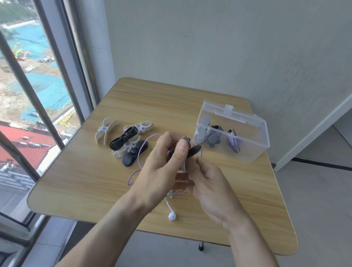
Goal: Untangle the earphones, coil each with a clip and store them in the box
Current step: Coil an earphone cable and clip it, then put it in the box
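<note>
Now dark clip [193, 150] (oval) pinches white cable [183, 166].

Bright daylight from the left window [18, 80]; wide-angle bending at edges.

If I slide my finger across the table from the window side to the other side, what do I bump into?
White clip → pile of black and white clips → left hand → right hand → clear box.

- Light wood desk [67, 188] with rounded corners in front of me, pushed close to a pale grey wall [219, 42].
- Tall window [25, 70] on my left, dark frames, daylight.
- Grey floor [321, 216] to my right.
</note>
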Demonstrator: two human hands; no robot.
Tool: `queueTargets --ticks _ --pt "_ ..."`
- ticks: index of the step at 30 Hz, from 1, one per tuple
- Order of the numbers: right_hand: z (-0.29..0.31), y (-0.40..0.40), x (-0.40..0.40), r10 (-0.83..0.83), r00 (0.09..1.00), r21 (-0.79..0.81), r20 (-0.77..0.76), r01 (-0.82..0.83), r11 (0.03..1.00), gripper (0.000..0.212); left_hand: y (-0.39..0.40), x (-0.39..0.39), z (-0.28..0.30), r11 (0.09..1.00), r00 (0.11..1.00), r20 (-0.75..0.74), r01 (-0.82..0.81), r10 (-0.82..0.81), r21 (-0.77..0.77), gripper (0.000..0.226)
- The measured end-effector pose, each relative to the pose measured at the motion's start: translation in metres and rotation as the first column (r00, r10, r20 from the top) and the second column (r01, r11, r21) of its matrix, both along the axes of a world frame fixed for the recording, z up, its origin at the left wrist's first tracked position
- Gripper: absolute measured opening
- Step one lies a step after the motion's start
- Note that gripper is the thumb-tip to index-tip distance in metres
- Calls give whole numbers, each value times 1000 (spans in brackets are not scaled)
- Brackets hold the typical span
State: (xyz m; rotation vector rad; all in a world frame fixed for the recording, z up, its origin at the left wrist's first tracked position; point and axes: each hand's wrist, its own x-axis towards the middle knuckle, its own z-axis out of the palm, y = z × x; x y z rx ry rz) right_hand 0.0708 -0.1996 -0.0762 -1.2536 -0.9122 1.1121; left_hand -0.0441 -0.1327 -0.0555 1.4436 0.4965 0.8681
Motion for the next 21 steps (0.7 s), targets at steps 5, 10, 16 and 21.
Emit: queueTargets --ticks 5,10,16,21 --pt "-5 -3 9 -146 969 -16 200 152 988 26 4 5 -20 828 960 -199 -56 199 558 26" --pt "-7 -6 12 -389 757 60 526 423 904 16 9 8 -30 716 901 -290 -33 324 698 56" --pt "1 -10 9 -596 560 290 576 541 789 10 5 9 -24 594 858 -213 -127 467 794 46" --pt "2 -12 5 -636 637 271 435 581 768 15 -1 18 -30 582 859 -137 -208 493 786 43"
